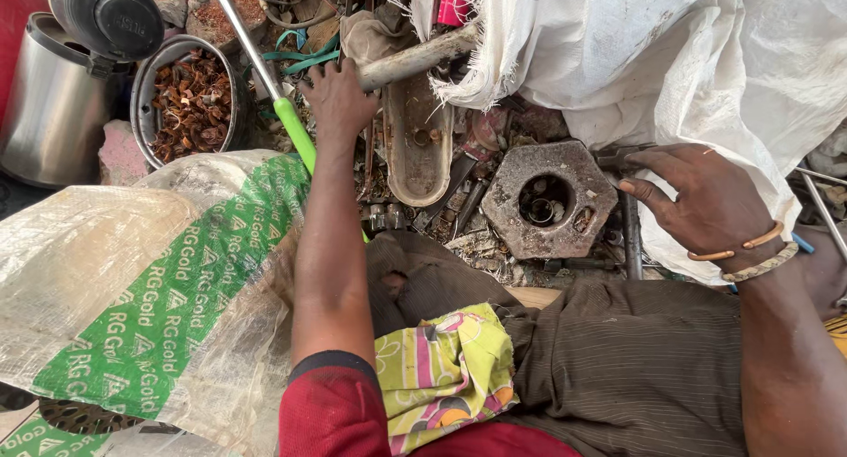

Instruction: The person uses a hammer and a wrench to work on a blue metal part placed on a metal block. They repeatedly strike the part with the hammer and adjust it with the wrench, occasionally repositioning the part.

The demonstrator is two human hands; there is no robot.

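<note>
My left hand (338,100) reaches forward into a heap of rusty scrap, fingers curled down among the metal bits beside a worn grey bar (415,58) and a green-handled rod (294,132); what it grips is hidden. My right hand (706,201), with bangles at the wrist, pinches a dark metal tool (618,160) at the right edge of a heavy hexagonal iron block (547,199) with a round hole in its middle. A long rusty trough-shaped metal part (416,144) lies between the two hands.
A steel pot (53,104) with an open black lid stands far left, next to a round bowl (141,95) of rusty scraps. A woven sack (150,289) with a green stripe covers the left; a white sack (670,51) drapes the upper right. A bright patterned cloth (445,373) lies on my lap.
</note>
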